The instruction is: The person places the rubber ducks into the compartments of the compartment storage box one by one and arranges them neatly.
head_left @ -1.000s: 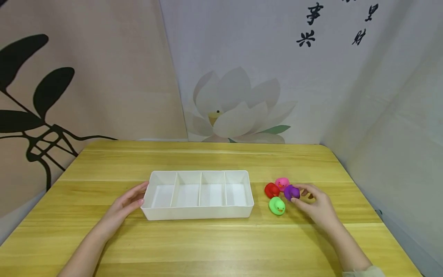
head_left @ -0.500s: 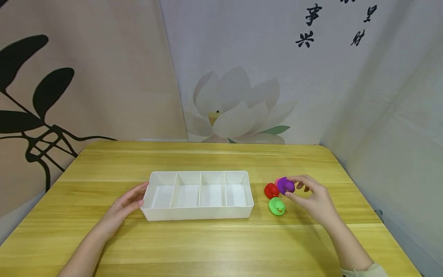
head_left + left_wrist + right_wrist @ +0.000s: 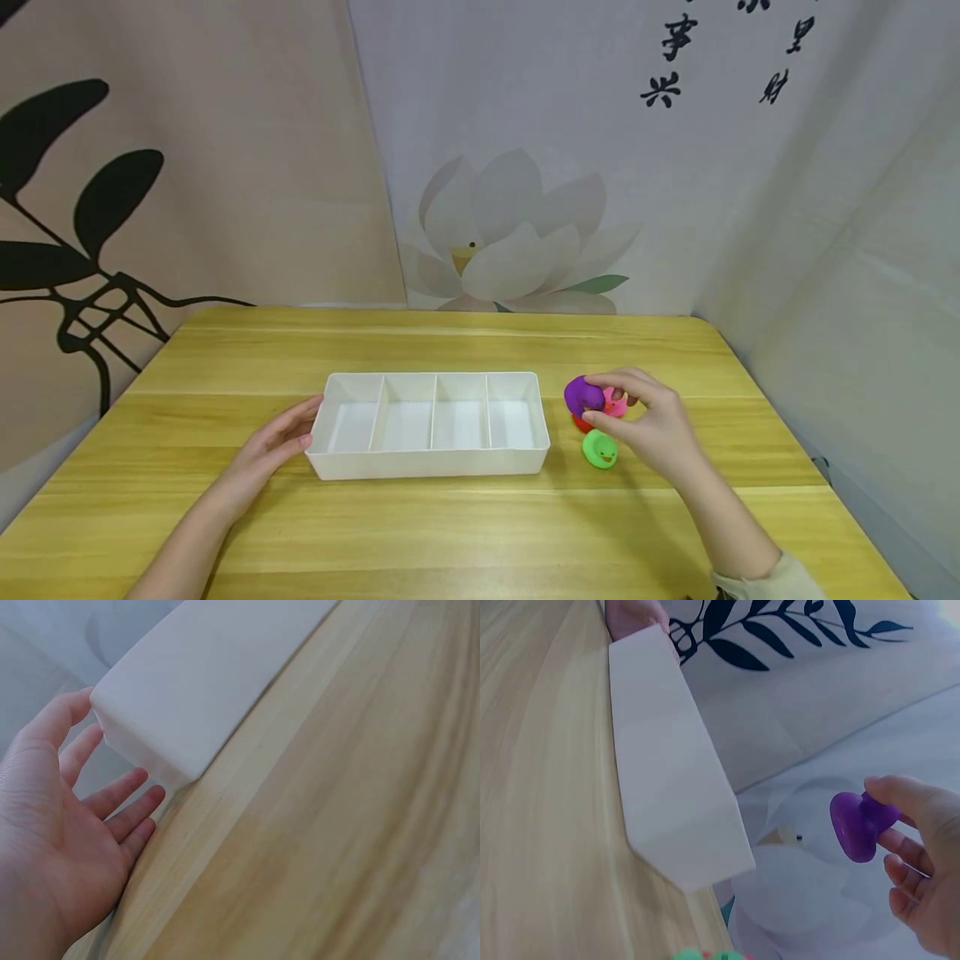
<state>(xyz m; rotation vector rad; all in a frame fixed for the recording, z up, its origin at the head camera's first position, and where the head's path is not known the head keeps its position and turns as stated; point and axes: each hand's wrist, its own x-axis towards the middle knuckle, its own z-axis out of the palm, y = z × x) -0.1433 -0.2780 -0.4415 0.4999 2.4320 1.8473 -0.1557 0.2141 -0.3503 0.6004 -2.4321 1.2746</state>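
Note:
My right hand point(image 3: 648, 421) pinches a purple toy duck point(image 3: 582, 397) between thumb and fingers, raised over the other ducks. In the right wrist view the same purple duck point(image 3: 859, 823) hangs clear of the table. Below it are a red duck point(image 3: 582, 423), mostly covered, a pink duck point(image 3: 617, 403), partly behind my fingers, and a green duck point(image 3: 600, 449) in full sight. My left hand point(image 3: 264, 454) rests against the left end of a white box with several compartments point(image 3: 427, 463). Its fingers are spread and relaxed at the box's corner in the left wrist view point(image 3: 82, 802).
The wooden table point(image 3: 420, 542) extends around the box and ducks. Behind it hangs a pale curtain point(image 3: 525, 100) printed with a lotus and dark characters. Another cloth with dark leaves point(image 3: 112, 200) is at the left.
My right hand has lifted the purple duck from the cluster and carried it left, toward the box's right end. The left hand and the box have stayed in place.

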